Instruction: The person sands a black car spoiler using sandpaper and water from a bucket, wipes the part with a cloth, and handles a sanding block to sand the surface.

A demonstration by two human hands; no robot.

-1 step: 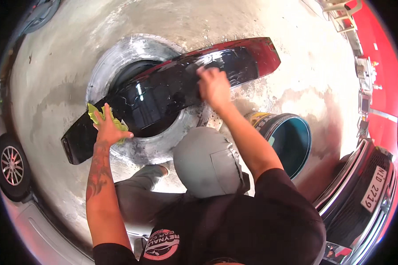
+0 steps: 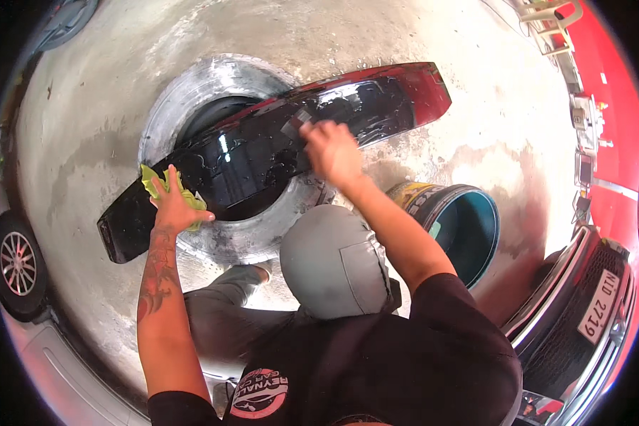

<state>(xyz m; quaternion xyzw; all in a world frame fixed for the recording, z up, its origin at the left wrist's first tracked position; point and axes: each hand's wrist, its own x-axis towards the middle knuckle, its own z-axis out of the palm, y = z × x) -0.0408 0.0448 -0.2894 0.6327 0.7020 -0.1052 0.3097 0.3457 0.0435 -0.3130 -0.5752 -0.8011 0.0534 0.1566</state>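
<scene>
A long, glossy black car panel, shaped like a spoiler (image 2: 245, 160), lies slanted across an upright-facing grey tyre (image 2: 165, 106); its far right end is dark red and its surface looks wet. Near the panel's left end, my left hand (image 2: 177, 206) rests with fingers spread on a yellow-green cloth (image 2: 153, 181), pressing it against the panel. Over the middle, my right hand (image 2: 334, 153) is curled, slightly blurred, around a small dark grey sheet (image 2: 296, 122) that looks like sandpaper. Part of that sheet is hidden by the fingers.
A dark bucket with a blue-green inside (image 2: 468, 231) lies tipped at the right. My grey-clad knee (image 2: 326, 263) is close to the tyre. A car front (image 2: 582, 334) stands at the lower right, a car wheel (image 2: 18, 264) at the left, and a beige chair (image 2: 550, 21) at the far right.
My right hand has shifted slightly left and nearer to me along the panel, with the dark grey sheet. The panel has tilted or slid very slightly. My left hand stays put.
</scene>
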